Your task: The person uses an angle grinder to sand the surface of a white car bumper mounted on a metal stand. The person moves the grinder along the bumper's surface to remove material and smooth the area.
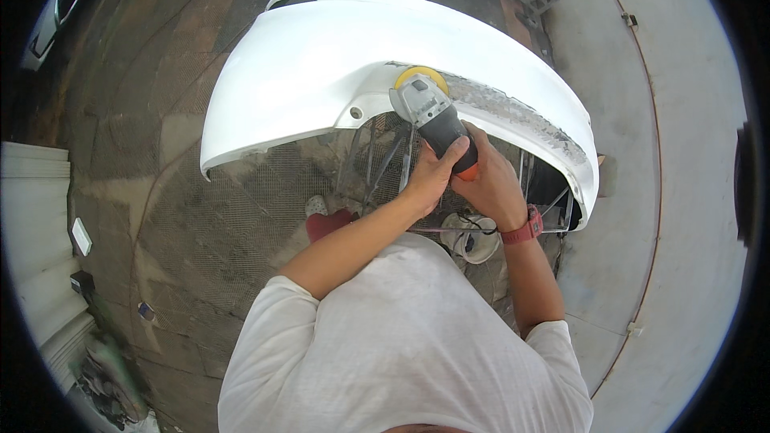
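Note:
Both my hands are wrapped round an angle grinder [438, 122] with a grey head, black body and orange rear end. My left hand [431, 178] grips the near left side of its body, thumb on top. From the right, my right hand [491, 179] closes on the same body. The yellow disc [423, 78] at the grinder's head rests against a white car bumper [321, 56], at the lower edge of its curved face. To the right of the disc runs a rough grey scraped strip [513, 106] along the bumper. Whether the disc spins cannot be made out.
A metal frame stand [383, 162] shows under the bumper. Below it stands a white bucket [480, 248] with a dark cord. A pale wall [690, 192] with a cable rises at right. Part of a car [64, 0] shows at upper left, white corrugated panels [36, 192] at left.

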The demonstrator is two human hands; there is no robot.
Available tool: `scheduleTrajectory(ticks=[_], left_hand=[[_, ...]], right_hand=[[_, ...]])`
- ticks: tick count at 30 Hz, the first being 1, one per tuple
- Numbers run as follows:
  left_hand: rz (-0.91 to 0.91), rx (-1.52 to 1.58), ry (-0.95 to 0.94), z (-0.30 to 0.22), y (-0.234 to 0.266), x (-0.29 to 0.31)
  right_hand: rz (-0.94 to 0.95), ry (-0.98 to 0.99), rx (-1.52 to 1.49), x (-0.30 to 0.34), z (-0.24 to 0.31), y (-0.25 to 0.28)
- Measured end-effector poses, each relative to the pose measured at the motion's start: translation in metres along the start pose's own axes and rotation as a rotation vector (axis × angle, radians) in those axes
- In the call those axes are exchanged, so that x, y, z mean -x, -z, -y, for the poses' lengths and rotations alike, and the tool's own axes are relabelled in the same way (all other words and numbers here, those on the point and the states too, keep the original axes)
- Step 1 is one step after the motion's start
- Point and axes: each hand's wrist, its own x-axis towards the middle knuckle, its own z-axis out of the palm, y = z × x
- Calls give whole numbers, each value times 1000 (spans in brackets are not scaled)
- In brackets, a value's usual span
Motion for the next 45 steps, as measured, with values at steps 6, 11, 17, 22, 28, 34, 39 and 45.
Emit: scheduleTrajectory(ticks=[6, 11, 17, 22, 28, 34, 39, 45], left_hand=[[-40, 36, 8, -11, -2, 7], [-2, 2, 11, -4, 0, 1], [-64, 29, -22, -16, 7, 5], [-65, 14, -76, -23, 11, 5], [-98, 1, -85, -23, 7, 5], [-14, -73, -39, -9, -1, -2], [44, -212, 50, 8, -14, 9], [224, -308, 196, 20, -19, 38]], right_hand=[[-25, 14, -27, 0, 0, -4], [-40, 0, -8, 4, -1, -1], [-29, 80, -45, -9, 10, -6], [2, 76, -62, -17, 12, -8], [5, 55, -49, -16, 14, -6], [-55, -26, -97, 3, 3, -6], [-122, -176, -267, 41, 3, -11], [-348, -304, -397, 112, -14, -39]])
